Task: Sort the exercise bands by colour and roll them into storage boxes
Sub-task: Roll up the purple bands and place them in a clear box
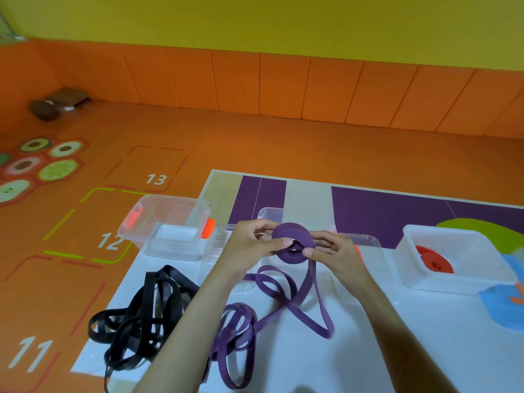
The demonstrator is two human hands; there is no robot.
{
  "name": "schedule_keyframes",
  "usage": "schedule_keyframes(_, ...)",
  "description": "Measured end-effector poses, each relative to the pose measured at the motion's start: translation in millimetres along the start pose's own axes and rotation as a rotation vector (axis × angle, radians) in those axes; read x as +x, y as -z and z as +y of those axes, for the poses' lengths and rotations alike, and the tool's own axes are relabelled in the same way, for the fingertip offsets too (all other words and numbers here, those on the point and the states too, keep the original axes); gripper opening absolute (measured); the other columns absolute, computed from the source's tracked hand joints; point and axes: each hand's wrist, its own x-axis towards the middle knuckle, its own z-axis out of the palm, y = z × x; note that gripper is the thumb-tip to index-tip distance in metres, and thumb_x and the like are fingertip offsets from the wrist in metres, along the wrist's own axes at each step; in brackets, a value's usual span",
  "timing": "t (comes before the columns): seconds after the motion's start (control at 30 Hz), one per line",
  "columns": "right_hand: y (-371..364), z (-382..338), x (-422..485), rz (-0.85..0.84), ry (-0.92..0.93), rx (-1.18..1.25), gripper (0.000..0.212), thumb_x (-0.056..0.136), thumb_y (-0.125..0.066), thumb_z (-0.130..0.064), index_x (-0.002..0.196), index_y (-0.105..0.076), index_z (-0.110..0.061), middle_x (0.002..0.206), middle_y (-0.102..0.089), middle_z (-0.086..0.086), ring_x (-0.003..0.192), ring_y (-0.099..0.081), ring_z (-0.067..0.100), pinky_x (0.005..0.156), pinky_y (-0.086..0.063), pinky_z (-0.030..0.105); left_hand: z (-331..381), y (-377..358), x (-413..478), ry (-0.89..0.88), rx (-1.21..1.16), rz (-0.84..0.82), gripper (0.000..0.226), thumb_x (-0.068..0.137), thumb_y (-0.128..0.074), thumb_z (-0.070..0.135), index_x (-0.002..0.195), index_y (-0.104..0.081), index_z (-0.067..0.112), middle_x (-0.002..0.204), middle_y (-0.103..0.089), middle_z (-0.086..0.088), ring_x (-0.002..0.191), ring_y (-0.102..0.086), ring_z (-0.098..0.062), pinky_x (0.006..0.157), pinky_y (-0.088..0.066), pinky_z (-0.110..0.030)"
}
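- The step in hand was judged to be the rolling of a purple band: a thick purple coil [292, 236] was held up over the middle of the mat [397, 336], between both hands.
- The left hand [252, 242] was clamped on the coil's left side, its thumb pressed at the coil's centre hole; the right hand [334, 248] was pinched on the right edge, where the unrolled strap fed in.
- A loose purple tail [295, 304] was seen hanging from the coil and looping over the mat on the near side, so the roll was judged unfinished (how much strap was left could not be told).
- A red roll [433, 260] was already laid in the white box [453, 232] to the right, and the black bands [141, 316] were heaped unrolled at the near left.
- A clear box [170, 205] with orange latches was stood at the far left, holding no band.
- The next move was thought to call for more turns of the coil, with the tail kept flat and taut, before a box was chosen for it.
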Motion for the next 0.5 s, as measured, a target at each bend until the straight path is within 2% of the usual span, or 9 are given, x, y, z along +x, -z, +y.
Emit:
schedule_keyframes(0.1,-1,-4,3,0.057,0.019,0.023,0.026,0.086,-0.081,-0.005,0.109,-0.078,-0.017,0.102,-0.081,-0.002,0.100,-0.076,0.017,0.088,-0.057,0.024,-8,-11,-3,-0.018,-0.100,0.069,0.026,0.084,-0.088,0.012,0.107,-0.079,0.016,0.103,-0.081,-0.002,0.100,-0.077,-0.024,0.093,-0.063,-0.044)
schedule_keyframes(0.17,4,-12,7,0.048,0.025,-0.030,0.027,0.085,-0.082,-0.006,0.110,-0.078,-0.016,0.100,-0.081,-0.002,0.096,-0.077,0.017,0.087,-0.060,0.027,-13,-13,-4,-0.024,-0.103,0.095,0.026,0.086,-0.087,0.012,0.109,-0.078,0.017,0.104,-0.081,0.002,0.102,-0.077,-0.017,0.093,-0.061,-0.038)
schedule_keyframes(0.23,9,-21,9,0.004,0.006,-0.120,0.027,0.085,-0.084,-0.009,0.110,-0.079,-0.017,0.098,-0.081,-0.003,0.094,-0.078,0.017,0.090,-0.061,0.033,-11,-10,-3,-0.060,0.013,0.066,0.029,0.086,-0.087,0.016,0.112,-0.076,0.021,0.104,-0.080,0.008,0.100,-0.075,-0.007,0.090,-0.058,-0.028)
schedule_keyframes(0.33,14,-34,15,-0.098,0.011,-0.283,0.026,0.082,-0.088,-0.016,0.107,-0.080,-0.021,0.094,-0.081,-0.006,0.091,-0.077,0.016,0.090,-0.061,0.037,9,2,3,-0.102,0.297,0.011,0.036,0.083,-0.089,0.032,0.116,-0.075,0.033,0.104,-0.077,0.019,0.095,-0.071,0.005,0.084,-0.056,-0.018)
schedule_keyframes(0.43,12,-48,20,-0.138,0.062,-0.295,0.028,0.082,-0.088,-0.017,0.109,-0.080,-0.020,0.097,-0.081,-0.005,0.092,-0.077,0.014,0.089,-0.061,0.033,35,8,10,-0.184,0.410,-0.067,0.014,0.085,-0.088,0.026,0.098,-0.082,0.028,0.090,-0.079,0.016,0.080,-0.072,0.000,0.072,-0.053,-0.017)
schedule_keyframes(0.5,11,-55,22,-0.073,0.097,-0.167,0.032,0.081,-0.088,-0.013,0.111,-0.079,-0.021,0.100,-0.081,-0.003,0.096,-0.077,0.016,0.089,-0.060,0.027,50,11,13,-0.239,0.377,-0.056,0.012,0.085,-0.087,0.021,0.096,-0.083,0.022,0.090,-0.080,0.013,0.084,-0.074,-0.005,0.073,-0.055,-0.020)
